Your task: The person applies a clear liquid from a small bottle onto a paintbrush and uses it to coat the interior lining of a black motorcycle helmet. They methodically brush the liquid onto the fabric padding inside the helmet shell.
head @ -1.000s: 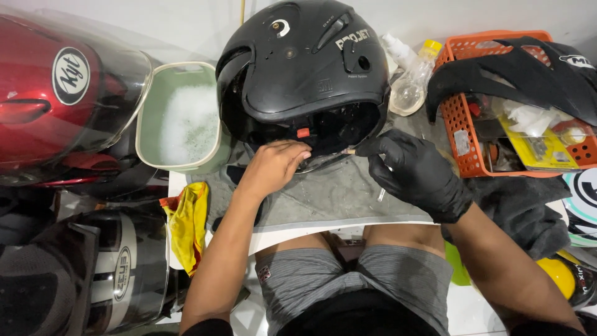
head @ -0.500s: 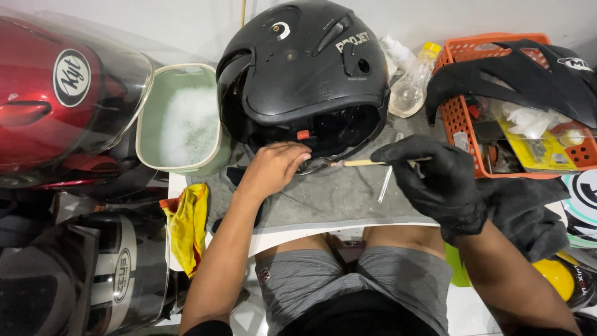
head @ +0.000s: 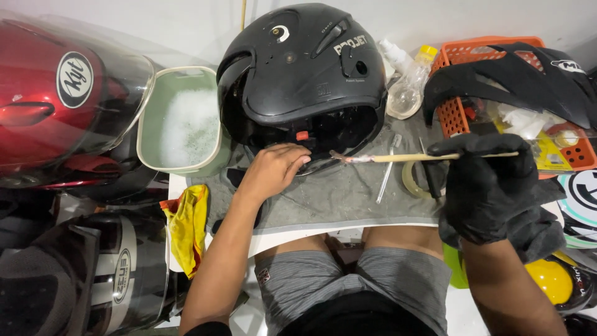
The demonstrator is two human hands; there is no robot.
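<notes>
View from above of a person seated at a small table (head: 323, 231) covered with a grey cloth (head: 348, 196). A glossy black helmet (head: 305, 74) sits at the middle of the cloth, its opening turned towards the person. The bare left hand (head: 273, 171) rests at the helmet's lower rim, fingers curled loosely and pressing there; it grips nothing that can be seen. The right hand (head: 485, 180), in a black glove, is closed around the far end of a thin wooden-handled brush (head: 410, 157), held level, with its wet, reddish tip just at the helmet's lower edge beside the left fingertips.

To the left of the helmet stands a pale green tub of soapy water (head: 180, 121), and beyond it a red helmet with a clear visor (head: 62, 99). A yellow rag (head: 186, 224) hangs off the table's left edge. On the cloth near the brush lie a slim metal tool (head: 388, 168) and a roll of clear tape (head: 413, 180). An orange basket (head: 454, 112) of small parts and a loose black visor (head: 510, 78) sit to the right.

Judging by the scene, detail cleaning along the rim is under way (the shell already looks clean and shiny), while the dark interior cannot be judged
</notes>
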